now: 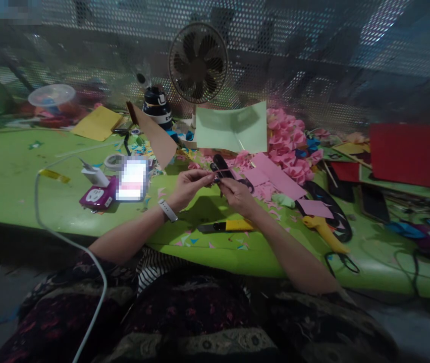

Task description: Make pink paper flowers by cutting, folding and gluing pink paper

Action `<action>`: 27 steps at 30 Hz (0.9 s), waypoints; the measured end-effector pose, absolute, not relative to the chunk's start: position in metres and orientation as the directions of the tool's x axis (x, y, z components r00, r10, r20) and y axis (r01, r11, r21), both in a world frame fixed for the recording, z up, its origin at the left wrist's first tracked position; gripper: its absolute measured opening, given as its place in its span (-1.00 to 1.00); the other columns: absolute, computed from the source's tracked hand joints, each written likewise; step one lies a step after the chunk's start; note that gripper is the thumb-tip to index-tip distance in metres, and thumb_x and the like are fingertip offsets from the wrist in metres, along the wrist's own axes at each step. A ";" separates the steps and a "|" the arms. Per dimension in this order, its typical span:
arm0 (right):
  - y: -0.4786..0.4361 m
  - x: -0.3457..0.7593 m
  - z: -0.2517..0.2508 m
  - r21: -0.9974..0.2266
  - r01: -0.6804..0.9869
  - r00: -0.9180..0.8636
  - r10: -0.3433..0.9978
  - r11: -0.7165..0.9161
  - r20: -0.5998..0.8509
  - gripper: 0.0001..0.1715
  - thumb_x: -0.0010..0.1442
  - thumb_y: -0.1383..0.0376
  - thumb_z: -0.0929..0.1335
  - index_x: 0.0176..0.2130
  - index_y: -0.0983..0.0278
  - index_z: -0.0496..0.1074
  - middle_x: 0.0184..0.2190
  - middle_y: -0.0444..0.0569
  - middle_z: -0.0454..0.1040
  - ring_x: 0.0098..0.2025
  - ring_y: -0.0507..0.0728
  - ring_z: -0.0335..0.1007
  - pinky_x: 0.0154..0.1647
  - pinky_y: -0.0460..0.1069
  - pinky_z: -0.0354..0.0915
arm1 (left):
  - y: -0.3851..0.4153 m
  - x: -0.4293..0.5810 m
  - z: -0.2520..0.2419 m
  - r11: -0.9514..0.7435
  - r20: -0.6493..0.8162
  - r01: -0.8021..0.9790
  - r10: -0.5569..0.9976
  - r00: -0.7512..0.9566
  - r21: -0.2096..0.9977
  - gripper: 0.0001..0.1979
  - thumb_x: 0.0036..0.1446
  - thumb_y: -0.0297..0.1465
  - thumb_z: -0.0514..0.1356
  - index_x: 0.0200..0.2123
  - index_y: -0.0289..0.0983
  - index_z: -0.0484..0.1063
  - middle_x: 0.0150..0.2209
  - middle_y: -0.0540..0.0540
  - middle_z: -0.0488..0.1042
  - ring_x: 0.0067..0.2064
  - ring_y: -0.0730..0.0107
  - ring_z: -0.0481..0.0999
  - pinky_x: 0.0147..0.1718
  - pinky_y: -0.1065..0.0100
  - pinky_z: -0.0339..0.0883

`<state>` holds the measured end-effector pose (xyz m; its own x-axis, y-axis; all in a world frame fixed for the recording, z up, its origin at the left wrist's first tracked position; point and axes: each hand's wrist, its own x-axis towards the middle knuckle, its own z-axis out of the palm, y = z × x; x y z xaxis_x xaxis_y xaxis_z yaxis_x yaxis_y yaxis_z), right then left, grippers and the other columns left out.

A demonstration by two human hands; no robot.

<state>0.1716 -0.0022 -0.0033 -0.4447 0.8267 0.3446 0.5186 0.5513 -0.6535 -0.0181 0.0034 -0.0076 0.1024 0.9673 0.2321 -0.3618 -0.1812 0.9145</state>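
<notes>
My left hand [190,185] and my right hand [237,194] meet above the green table [10,176]. The left hand's fingers pinch a thin strip or stick [215,174] that runs across to the right. My right hand is closed around a black-handled tool [222,165], which looks like scissors, pointing away from me. A white band sits on my left wrist. A yellow and black utility knife [225,226] lies on the table just below both hands.
Pink paper flowers [288,143] and pink paper sheets [275,174] lie right of the hands. A yellow glue gun [324,231], a small fan [198,63], a light green card [232,127], a phone [131,180], tape, red sheets [412,154] and paper scraps crowd the table.
</notes>
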 end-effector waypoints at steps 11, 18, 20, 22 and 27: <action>0.004 0.176 -0.004 -0.573 0.521 -0.489 0.771 0.633 0.407 -0.52 0.40 0.03 0.18 -0.05 0.23 0.54 -0.28 0.06 0.49 -0.28 0.16 0.42 -0.26 0.04 0.34 | 0.003 -0.019 -0.008 -0.185 0.248 -0.376 0.961 0.126 0.908 -0.77 -0.10 -0.22 0.48 -0.40 -0.23 0.65 -0.44 -0.06 0.59 -0.44 0.51 0.49 -0.34 0.35 0.42; -0.001 0.172 -0.003 -0.546 0.542 -0.511 0.766 0.639 0.389 -0.46 0.43 0.03 0.14 -0.04 0.28 0.52 -0.27 0.08 0.52 -0.28 0.17 0.45 -0.25 0.05 0.37 | -0.001 -0.018 0.001 -0.180 0.238 -0.368 0.964 0.118 0.912 -0.69 -0.16 -0.16 0.49 -0.49 -0.26 0.59 -0.52 -0.01 0.52 -0.48 0.54 0.43 -0.40 0.40 0.37; -0.005 0.168 -0.004 -0.542 0.563 -0.492 0.780 0.624 0.386 -0.48 0.43 0.04 0.14 0.01 0.29 0.49 -0.19 0.12 0.55 -0.20 0.20 0.49 -0.17 0.07 0.40 | -0.002 -0.017 0.003 -0.190 0.237 -0.369 0.968 0.086 0.910 -0.67 -0.17 -0.16 0.50 -0.52 -0.28 0.56 -0.55 0.02 0.48 -0.49 0.56 0.40 -0.42 0.43 0.33; -0.008 0.165 -0.005 -0.520 0.592 -0.461 0.787 0.616 0.410 -0.49 0.41 0.03 0.17 0.09 0.28 0.43 -0.04 0.15 0.54 -0.06 0.24 0.50 -0.08 0.11 0.41 | -0.002 -0.016 0.004 -0.210 0.244 -0.379 0.969 0.045 0.902 -0.67 -0.18 -0.17 0.50 -0.55 -0.28 0.53 -0.57 0.03 0.45 -0.50 0.59 0.37 -0.42 0.45 0.30; -0.011 0.161 -0.010 -0.433 0.655 -0.409 0.772 0.619 0.486 -0.49 0.41 0.07 0.20 0.20 0.25 0.35 0.06 0.16 0.51 0.03 0.28 0.49 -0.04 0.13 0.43 | -0.001 -0.015 0.004 -0.235 0.252 -0.401 0.968 -0.011 0.885 -0.65 -0.17 -0.18 0.50 -0.57 -0.29 0.48 -0.56 0.04 0.43 -0.50 0.59 0.35 -0.42 0.44 0.27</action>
